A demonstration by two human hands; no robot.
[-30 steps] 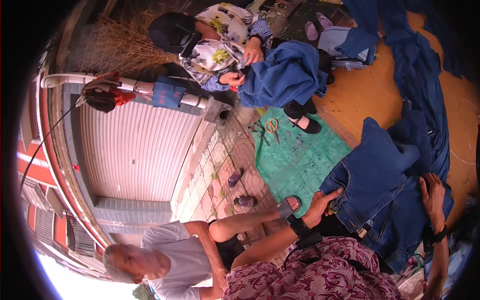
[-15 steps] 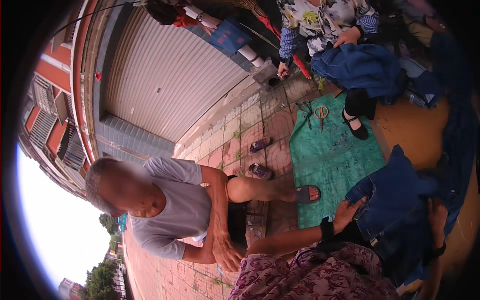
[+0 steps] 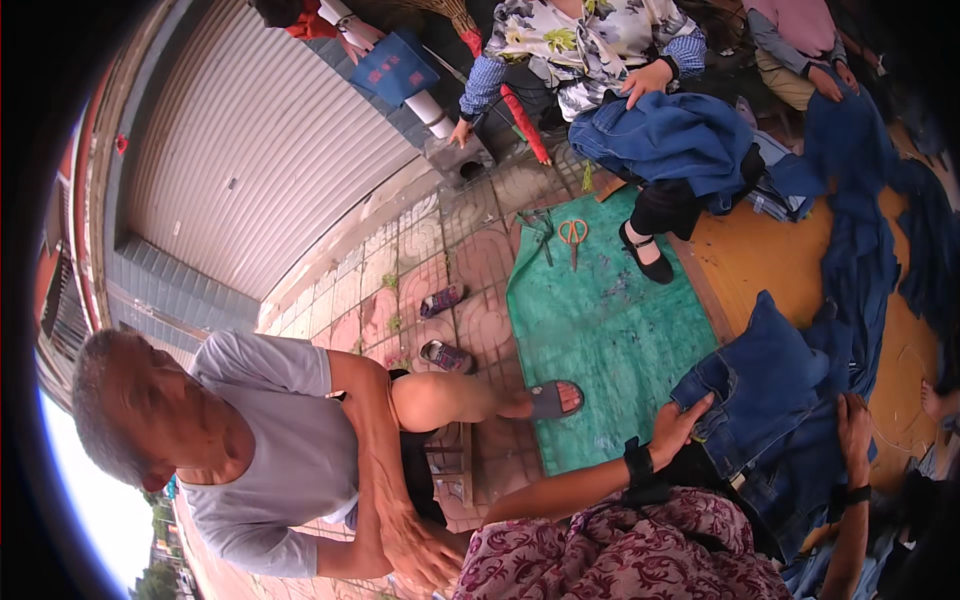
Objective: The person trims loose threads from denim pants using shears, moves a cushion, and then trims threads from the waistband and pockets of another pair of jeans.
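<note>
An outdoor work spot: patterned paving (image 3: 470, 270) runs along a grey roller shutter (image 3: 240, 150) at far left, with a green mat (image 3: 600, 330) in the middle and an orange floor (image 3: 760, 260) to the right.

Near the lower edge, the left hand (image 3: 678, 432) has its fingers closed over the waistband edge of a pair of blue jeans (image 3: 770, 390), thumb on top, gripping the cloth where it meets the mat. The right hand (image 3: 856, 425) lies further right on the same jeans, fingers bent down into the denim; whether it pinches a fold or only presses is not clear. Both wrists wear dark bands. The jeans lie spread over the person's lap, above a maroon patterned skirt (image 3: 640, 555).

Orange-handled scissors (image 3: 573, 234) lie untouched on the far end of the mat. More denim trails along the right side. The work looks to be midway, judging by one pair in hand and a heap beside it.

A person in a grey shirt (image 3: 280, 440) sits near left, leg stretched toward the mat. Far off, a person in a floral shirt (image 3: 590, 45) holds another denim piece (image 3: 670, 135).

Since half a second ago the view has swung rightward, and the hands keep the same hold on the jeans.
</note>
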